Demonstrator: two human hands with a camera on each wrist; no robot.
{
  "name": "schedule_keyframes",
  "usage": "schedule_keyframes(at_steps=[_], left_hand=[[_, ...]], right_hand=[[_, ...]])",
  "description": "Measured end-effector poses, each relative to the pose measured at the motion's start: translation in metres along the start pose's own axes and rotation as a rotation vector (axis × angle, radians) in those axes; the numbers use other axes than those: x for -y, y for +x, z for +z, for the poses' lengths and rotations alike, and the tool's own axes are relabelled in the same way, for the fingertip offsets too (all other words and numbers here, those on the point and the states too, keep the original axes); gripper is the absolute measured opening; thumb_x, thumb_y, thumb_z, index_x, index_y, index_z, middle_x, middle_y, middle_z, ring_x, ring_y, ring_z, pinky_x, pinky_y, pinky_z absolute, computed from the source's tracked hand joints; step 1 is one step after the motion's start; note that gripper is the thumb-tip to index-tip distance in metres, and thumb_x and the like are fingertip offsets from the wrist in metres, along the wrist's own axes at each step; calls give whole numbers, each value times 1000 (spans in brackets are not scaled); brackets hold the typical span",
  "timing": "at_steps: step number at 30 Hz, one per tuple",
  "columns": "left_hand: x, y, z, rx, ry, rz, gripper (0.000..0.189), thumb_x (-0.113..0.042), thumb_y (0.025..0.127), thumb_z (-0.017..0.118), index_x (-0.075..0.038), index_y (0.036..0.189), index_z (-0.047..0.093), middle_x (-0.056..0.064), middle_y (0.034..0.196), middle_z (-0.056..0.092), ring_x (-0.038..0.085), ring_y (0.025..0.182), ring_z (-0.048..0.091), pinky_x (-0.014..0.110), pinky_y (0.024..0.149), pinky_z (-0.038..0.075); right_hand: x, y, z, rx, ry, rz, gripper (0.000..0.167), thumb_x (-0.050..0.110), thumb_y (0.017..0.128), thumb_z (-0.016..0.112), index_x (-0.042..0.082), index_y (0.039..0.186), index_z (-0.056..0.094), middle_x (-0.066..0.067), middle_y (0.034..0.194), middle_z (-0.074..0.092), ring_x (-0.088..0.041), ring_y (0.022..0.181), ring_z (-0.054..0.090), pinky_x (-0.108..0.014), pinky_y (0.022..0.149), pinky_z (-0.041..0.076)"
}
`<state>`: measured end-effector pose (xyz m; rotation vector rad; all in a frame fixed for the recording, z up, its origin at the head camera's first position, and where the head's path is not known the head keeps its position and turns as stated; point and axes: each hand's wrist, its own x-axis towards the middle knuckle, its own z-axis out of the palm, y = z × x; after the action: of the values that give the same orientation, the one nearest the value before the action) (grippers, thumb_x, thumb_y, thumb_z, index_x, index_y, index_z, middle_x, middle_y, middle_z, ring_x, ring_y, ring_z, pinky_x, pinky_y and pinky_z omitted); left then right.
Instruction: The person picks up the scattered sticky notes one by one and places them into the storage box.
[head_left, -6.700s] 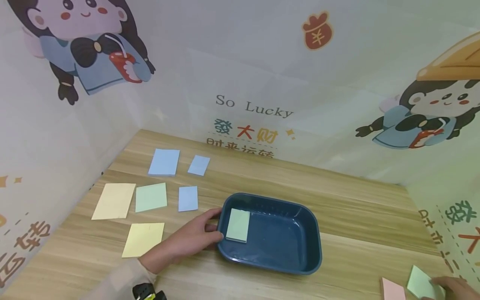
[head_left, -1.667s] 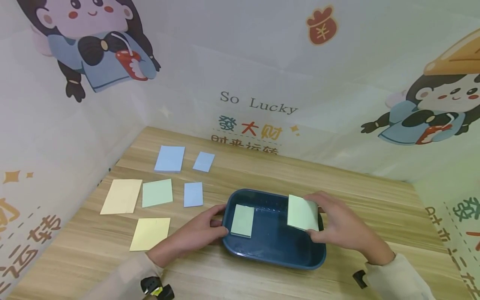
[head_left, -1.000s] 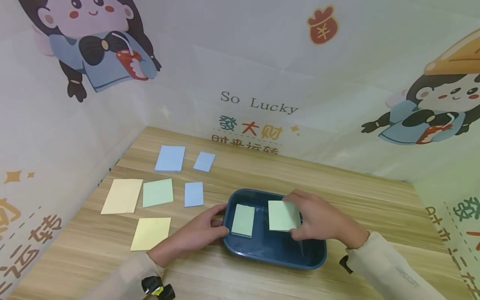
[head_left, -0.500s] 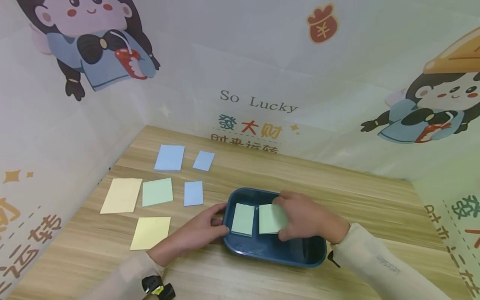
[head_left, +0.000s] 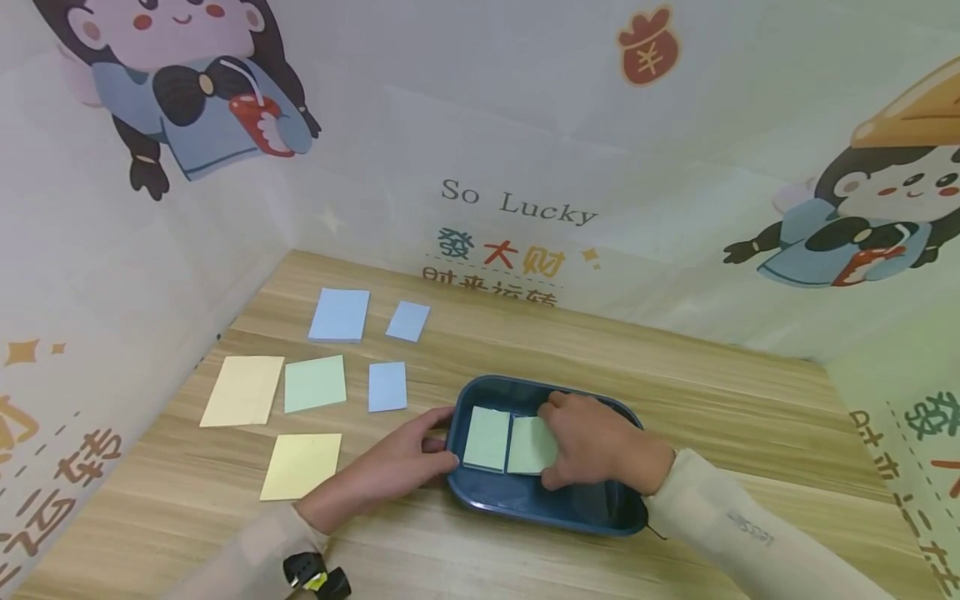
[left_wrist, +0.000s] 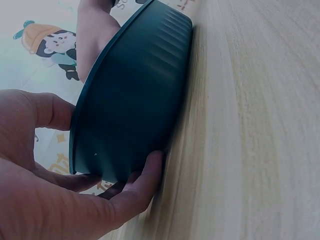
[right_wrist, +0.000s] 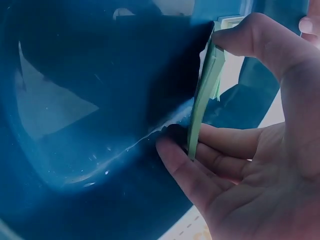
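A pale backdrop (head_left: 375,142), printed with cartoon figures and the words "So Lucky", stands along the back edge of my table (head_left: 750,433) and at its left and right edges. The table has a light wood grain. Near its middle, well apart from the back edge, there is a dark blue tray (head_left: 555,504).

My left hand (head_left: 405,454) holds the left end of this tray, with the thumb and the fingers against its rim and outer wall. My right hand (head_left: 588,442) is inside the tray and pinches a pale green pad (head_left: 530,446) between thumb and fingers, from the right side. The pad is in the left half of the tray; I cannot tell if it touches the bottom.

Between the tray and the left edge of the table lie other papers. The cream sheet (head_left: 242,392) is nearest to the left edge, and the yellow square (head_left: 302,467) lies just beside my left forearm. The large blue pad (head_left: 339,316) is near the back left corner. A mint sheet (head_left: 315,384) lies just right of the cream one. A narrower green pad (head_left: 486,437) lies at the left end inside the tray, just beside the pinched one. The smaller blue note (head_left: 387,387) is near the tray, and the smallest blue note (head_left: 408,321) lies towards the back edge.
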<state>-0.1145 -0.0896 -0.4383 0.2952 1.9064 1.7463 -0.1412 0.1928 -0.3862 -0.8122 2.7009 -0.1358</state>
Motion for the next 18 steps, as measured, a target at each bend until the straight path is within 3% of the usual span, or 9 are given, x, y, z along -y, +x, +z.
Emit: schedule_keyframes(at_steps=[7, 18], left_hand=[[-2, 0, 0, -6, -5, 3, 77, -2, 99, 66, 12, 166, 30, 36, 156, 48, 43, 134, 63, 45, 96, 64], [0, 0, 1, -11, 2, 6, 77, -4, 99, 67, 12, 165, 31, 36, 155, 50, 43, 134, 63, 45, 98, 63]], right_hand=[[5, 3, -2, 25, -24, 18, 69, 30, 76, 93, -11, 127, 70, -16, 113, 69, -28, 93, 64, -47, 82, 60], [11, 11, 3, 61, -173, 34, 72, 39, 76, 96, -7, 126, 73, -15, 115, 70, -28, 97, 67, -48, 84, 64]])
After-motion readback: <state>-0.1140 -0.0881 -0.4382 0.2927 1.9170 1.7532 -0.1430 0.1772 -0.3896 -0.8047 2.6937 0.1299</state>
